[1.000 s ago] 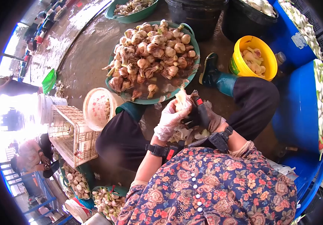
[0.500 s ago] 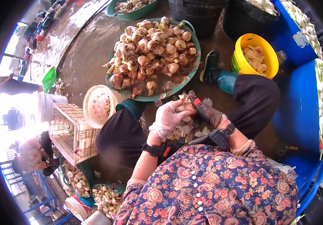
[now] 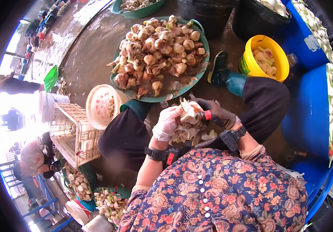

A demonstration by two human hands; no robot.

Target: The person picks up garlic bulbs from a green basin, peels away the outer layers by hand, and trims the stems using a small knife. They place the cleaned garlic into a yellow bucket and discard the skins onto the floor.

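My left hand (image 3: 167,123), in a thin clear glove, pinches a garlic bulb (image 3: 189,110) whose pale inner layers show. Close against the bulb's other side, my right hand (image 3: 218,115) wears a dark glove and curls around a small tool with a red end (image 3: 208,115); its working part is hidden. Beneath both hands lie loose garlic skins (image 3: 189,135) between my legs. Just beyond them stands a green basin (image 3: 204,71) heaped with brownish unpeeled garlic bulbs (image 3: 156,50) in murky water.
A yellow bucket (image 3: 247,58) with peeled garlic stands at the right, near blue bins (image 3: 305,112) topped with white garlic. To the left are a white bucket (image 3: 93,116) and a plastic crate (image 3: 77,149). Another person (image 3: 35,158) sits at the far left.
The bulb has turned upward and shows more white, with brown skin gone from view. My right hand has rotated, and the tool's red end has shifted slightly down and right.
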